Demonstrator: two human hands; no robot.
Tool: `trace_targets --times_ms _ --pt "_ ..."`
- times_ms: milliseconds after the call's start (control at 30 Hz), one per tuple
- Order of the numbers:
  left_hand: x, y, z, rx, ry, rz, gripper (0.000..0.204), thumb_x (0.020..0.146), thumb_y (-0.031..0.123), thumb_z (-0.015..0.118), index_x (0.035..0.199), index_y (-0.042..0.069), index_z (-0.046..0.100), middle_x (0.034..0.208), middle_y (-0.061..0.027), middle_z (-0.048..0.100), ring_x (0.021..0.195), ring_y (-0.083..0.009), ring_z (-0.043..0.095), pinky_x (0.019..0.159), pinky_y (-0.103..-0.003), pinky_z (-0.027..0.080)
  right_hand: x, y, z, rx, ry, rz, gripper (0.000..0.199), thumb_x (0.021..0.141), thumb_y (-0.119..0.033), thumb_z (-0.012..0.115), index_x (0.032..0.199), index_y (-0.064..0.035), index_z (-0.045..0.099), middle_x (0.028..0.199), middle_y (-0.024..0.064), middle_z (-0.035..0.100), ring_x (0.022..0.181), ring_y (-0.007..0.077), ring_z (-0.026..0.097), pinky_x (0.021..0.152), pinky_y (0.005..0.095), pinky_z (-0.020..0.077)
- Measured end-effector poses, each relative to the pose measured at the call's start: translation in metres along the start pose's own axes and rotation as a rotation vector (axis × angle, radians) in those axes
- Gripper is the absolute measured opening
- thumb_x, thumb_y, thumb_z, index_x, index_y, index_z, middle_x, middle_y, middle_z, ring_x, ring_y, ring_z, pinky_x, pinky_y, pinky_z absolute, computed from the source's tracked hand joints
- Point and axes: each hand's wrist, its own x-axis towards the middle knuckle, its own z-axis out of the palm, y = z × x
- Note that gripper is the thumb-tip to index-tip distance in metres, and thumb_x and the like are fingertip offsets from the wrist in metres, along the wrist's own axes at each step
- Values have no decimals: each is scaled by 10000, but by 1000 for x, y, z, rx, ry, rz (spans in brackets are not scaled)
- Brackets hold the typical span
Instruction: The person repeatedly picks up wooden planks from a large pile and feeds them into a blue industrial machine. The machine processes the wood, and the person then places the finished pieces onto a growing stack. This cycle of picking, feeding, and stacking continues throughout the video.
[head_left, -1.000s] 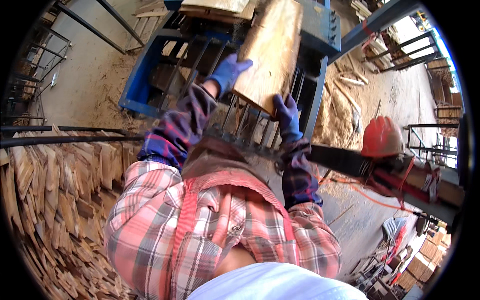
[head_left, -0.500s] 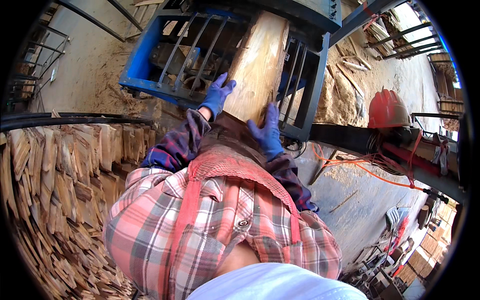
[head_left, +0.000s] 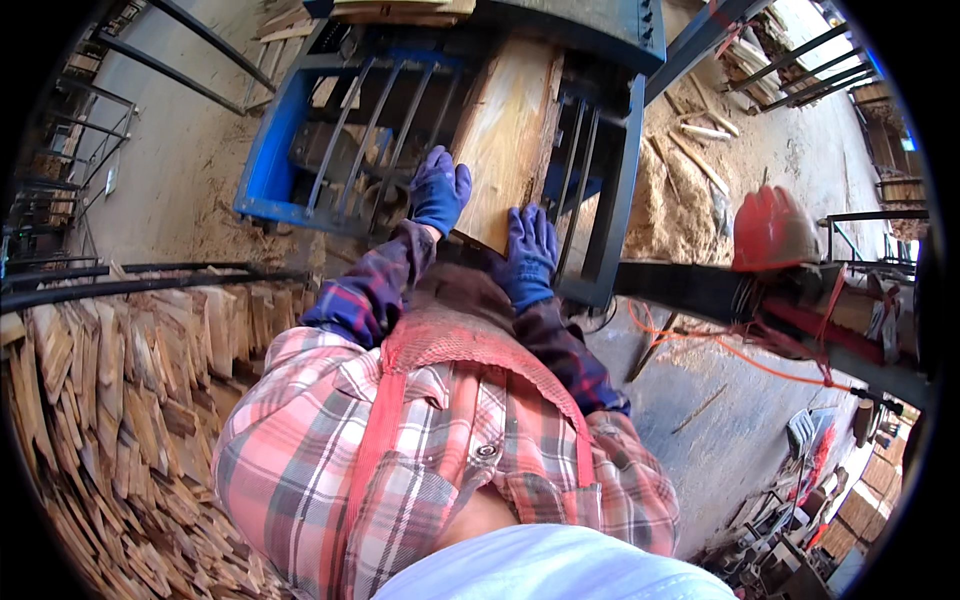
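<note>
White cloth [head_left: 550,570] crosses the lower edge; beyond it come your plaid shirt [head_left: 440,440] and the apron [head_left: 470,335], red above and brown below. To your left stand stacked wood pieces [head_left: 120,400]; to your right a dark beam [head_left: 685,287] extends sideways, with a red hard hat [head_left: 775,232] near it. Farther forward, your right hand [head_left: 531,255] lies along the right edge of the board [head_left: 505,140] at its near end, fingers straight, slightly parted and not curled around the wood. Your left hand [head_left: 438,195] (both hands wear blue-violet gloves) is at the left edge, fingers extended and fairly close together, thumb toward the board; whether it presses cannot be told. The board lies lengthwise ahead of you, over the blue frame [head_left: 260,165] with its metal bars [head_left: 340,135], its far end at the shadowed edge of a blue housing [head_left: 590,30]. Sawdust [head_left: 660,205] lies right of the frame.
</note>
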Motion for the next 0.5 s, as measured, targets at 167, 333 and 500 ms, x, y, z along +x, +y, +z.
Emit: trace_targets --times_ms 167,333,500 --pt "62 -15 34 16 17 18 366 881 326 598 1023 -7 649 1180 -236 655 1090 -387 625 951 -476 496 66 14 17 -4 87 -71 876 720 -529 784 1401 -48 516 1465 209 490 1425 372 378 1180 487 258" --pt "132 -43 39 -479 10 1 278 846 228 684 1004 6 633 1002 -240 634 969 -419 623 852 -462 504 138 46 39 -96 141 -117 854 677 -551 807 1360 -99 566 1444 212 517 1380 356 449 1140 496 321" --pt "276 -117 -66 -364 522 -10 316 842 236 692 1021 -14 619 1011 -232 620 970 -416 604 842 -458 494 233 54 14 -26 -124 96 703 776 -530 755 1297 -80 614 1362 196 589 1294 348 534 1093 434 397"
